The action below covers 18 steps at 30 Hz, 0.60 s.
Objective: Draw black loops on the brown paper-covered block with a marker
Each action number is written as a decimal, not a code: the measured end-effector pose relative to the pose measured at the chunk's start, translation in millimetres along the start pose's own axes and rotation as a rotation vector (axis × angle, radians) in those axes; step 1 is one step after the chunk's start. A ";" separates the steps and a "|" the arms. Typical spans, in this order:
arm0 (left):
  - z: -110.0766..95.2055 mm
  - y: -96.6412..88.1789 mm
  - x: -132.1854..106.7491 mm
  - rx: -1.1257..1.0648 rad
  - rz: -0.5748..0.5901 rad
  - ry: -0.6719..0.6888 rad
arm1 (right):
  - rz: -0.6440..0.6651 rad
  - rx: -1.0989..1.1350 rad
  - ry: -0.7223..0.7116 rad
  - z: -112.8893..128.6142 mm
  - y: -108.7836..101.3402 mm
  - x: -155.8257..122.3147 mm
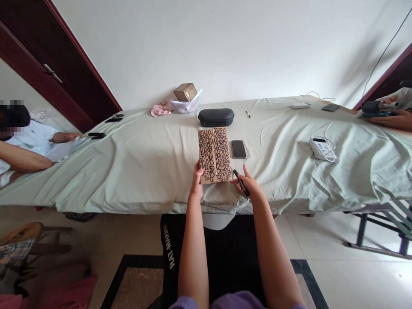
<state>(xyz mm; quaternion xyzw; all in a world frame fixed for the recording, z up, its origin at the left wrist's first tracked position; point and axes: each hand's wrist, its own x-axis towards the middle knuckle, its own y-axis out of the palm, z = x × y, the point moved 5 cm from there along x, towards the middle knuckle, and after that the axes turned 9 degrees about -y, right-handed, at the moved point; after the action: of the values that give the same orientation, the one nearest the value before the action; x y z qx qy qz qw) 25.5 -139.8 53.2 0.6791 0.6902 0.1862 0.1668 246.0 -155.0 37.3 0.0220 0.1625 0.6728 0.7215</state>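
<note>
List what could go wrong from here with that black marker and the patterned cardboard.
The black marker in the right hand points beyond the cardboard's edge, so, if uncapped, it might mark the pale cloth.
The phone lies close beside the cardboard; a sideways sweep might knock it.
The left hand holds only one side, so the cardboard might swivel.

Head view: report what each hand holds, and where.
Left hand: cardboard, by its left edge near the bottom. Right hand: black marker, by its barrel.

Phone (238,149) right of cardboard (215,154), case (216,117) behind
</note>
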 end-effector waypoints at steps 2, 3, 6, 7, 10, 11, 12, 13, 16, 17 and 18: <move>1.1 -0.4 -0.4 0.001 -0.002 -0.007 | 0.031 0.078 0.013 2.2 -2.1 -1.6; 1.4 -0.6 -0.7 0.003 -0.004 -0.011 | 0.050 0.138 0.029 3.1 -3.0 -2.4; 0.7 -0.2 -1.8 0.012 -0.013 -0.009 | 0.127 0.341 0.075 6.2 -4.2 -3.8; 0.2 0.2 -2.2 0.015 -0.017 -0.008 | 0.146 0.389 0.075 7.6 -4.7 -3.7; -0.9 1.2 -3.0 0.015 -0.022 -0.011 | 0.157 0.446 0.017 12.0 -7.6 -1.9; -0.9 1.4 -3.1 0.014 -0.021 -0.012 | 0.154 0.455 -0.011 13.4 -8.5 -1.3; -0.8 1.3 -3.0 0.014 -0.022 -0.011 | 0.154 0.465 -0.037 14.7 -8.8 -0.8; -0.5 0.9 -2.8 0.014 -0.024 -0.010 | 0.156 0.478 -0.060 16.0 -8.8 -0.7; 1.1 -1.1 -1.9 0.012 -0.035 -0.005 | 0.159 0.543 -0.091 19.3 -8.3 -1.4; 1.7 -1.5 -1.6 0.010 -0.033 -0.006 | 0.152 0.571 -0.083 19.4 -8.6 -1.6; 2.3 -1.8 -1.4 0.007 -0.031 -0.008 | 0.143 0.598 -0.069 18.8 -9.4 -1.6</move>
<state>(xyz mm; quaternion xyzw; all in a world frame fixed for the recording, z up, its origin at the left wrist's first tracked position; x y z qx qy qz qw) 25.1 -141.2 50.2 0.6695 0.7006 0.1787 0.1701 259.9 -153.9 53.1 0.2676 0.3269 0.6430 0.6388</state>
